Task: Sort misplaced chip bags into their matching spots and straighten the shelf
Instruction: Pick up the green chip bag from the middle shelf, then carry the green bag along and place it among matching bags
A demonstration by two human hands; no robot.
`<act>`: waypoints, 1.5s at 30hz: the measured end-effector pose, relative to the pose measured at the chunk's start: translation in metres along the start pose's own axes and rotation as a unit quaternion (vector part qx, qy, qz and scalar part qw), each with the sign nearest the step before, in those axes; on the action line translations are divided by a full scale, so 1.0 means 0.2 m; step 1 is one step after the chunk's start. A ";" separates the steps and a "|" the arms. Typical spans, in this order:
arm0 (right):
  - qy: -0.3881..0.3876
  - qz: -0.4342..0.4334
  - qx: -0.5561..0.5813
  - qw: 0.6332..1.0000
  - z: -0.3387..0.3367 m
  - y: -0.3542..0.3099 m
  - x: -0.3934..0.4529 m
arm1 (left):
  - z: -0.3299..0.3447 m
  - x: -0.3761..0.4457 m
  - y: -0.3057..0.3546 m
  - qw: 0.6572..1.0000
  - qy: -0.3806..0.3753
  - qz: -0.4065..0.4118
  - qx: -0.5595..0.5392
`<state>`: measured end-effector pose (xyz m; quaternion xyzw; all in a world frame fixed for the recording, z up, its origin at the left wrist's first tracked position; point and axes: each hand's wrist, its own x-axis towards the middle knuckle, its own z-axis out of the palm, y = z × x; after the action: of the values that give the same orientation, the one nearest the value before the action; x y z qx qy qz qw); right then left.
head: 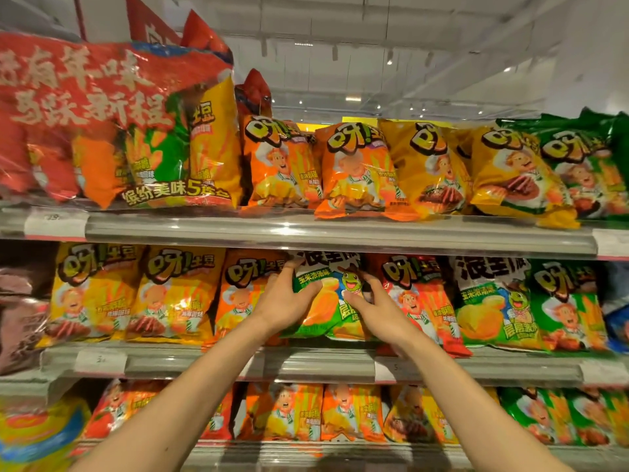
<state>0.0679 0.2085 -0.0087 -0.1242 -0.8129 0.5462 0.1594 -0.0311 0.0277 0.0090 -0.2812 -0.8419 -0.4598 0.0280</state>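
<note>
A green and white chip bag with a frog picture stands on the middle shelf between an orange bag and a red-orange bag. My left hand grips its left edge, fingers curled over the top corner and thumb on the front. My right hand holds its right side, thumb pressed on the front by the frog. A second frog bag of the same kind stands further right on the same shelf, beside a green bag.
The top shelf holds a large red multipack, orange bags, yellow bags and green bags. Two yellow bags stand at the middle shelf's left. The bottom shelf carries orange, yellow and green bags. Price rails run along the shelf fronts.
</note>
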 end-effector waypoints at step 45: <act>0.120 -0.057 -0.013 0.991 -1.07 0.32 -1.14 | 0.95 -0.65 0.80 0.937 -0.205 0.183 -0.218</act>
<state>0.3634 0.3286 -0.0198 -0.1442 -0.8010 0.5063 0.2851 0.1982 0.1870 -0.0180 -0.5174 -0.6426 -0.5515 -0.1234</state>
